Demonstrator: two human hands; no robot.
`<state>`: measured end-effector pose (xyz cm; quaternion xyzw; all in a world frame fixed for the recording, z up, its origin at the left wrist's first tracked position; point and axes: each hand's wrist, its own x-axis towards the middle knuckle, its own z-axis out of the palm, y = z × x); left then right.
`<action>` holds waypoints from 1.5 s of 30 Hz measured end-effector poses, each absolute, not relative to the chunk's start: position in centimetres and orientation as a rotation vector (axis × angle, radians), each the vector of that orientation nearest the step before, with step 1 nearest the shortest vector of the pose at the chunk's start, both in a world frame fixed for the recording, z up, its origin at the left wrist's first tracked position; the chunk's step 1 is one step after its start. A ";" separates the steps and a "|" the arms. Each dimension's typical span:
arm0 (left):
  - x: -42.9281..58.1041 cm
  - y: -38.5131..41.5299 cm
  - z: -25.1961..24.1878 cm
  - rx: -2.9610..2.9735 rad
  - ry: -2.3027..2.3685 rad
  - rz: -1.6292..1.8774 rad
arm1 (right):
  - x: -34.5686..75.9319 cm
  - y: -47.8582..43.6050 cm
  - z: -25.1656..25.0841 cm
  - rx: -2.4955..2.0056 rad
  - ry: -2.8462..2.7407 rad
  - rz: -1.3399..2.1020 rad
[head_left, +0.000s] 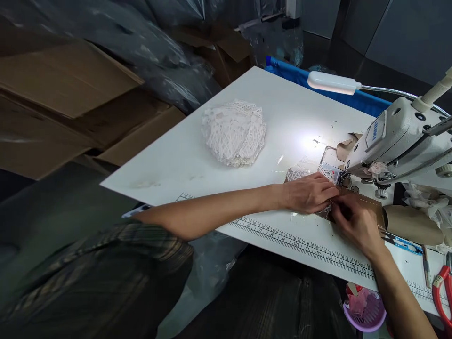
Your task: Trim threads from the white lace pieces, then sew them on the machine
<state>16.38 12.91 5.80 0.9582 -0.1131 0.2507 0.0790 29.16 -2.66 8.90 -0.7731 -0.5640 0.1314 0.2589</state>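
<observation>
A white sewing machine [395, 134] stands on the right of the table, its needle area lit by a lamp. Just left of its presser foot, my left hand [310, 192] rests on a piece of white lace [298, 173], fingers bent and pressed together on its edge. My right hand [358, 221] is closed in a pinch close by, at the lace's near edge, over a flat brown plate [370, 207]. The fingertips of both hands nearly meet, and what lies between them is partly hidden. A round stack of white lace pieces [235, 133] sits farther left.
A printed ruler [300, 240] runs along the table's front edge. Red-handled pliers [441, 287] and a blue cutter [404, 244] lie at the right. Below hangs a purple basket [367, 313] with scraps. Cardboard boxes [63, 84] stand at the left.
</observation>
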 end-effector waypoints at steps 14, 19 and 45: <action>15.7 13.7 7.3 2.840 -0.334 0.876 | 32.6 -1.9 7.9 -2.150 -1.497 0.374; 15.8 13.5 7.9 2.873 -0.465 0.729 | 32.1 -2.3 7.6 -2.130 -1.815 0.181; 15.9 14.5 5.4 2.787 -0.473 0.806 | 31.5 -2.6 7.5 -2.114 -1.879 0.128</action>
